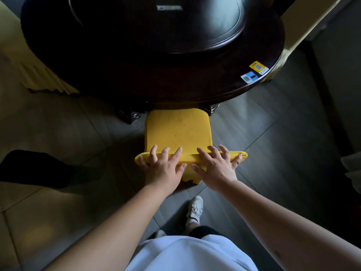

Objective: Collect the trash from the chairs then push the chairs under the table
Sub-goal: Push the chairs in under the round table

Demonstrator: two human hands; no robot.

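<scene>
A yellow covered chair [177,130] stands in front of me, its seat front tucked just under the edge of the dark round table [152,75]. Both my hands rest on top of the chair's backrest. My left hand [163,166] lies on the left half with fingers spread over the top edge. My right hand [216,165] lies on the right half, fingers draped over it the same way. No trash shows on the seat.
A dark turntable [156,22] sits on the table, with two stickers [254,72] near its right rim. Yellow covered chairs stand at far left [39,75] and upper right [304,20]. A black object [33,169] lies at left on the floor. My white shoe [194,210] is below.
</scene>
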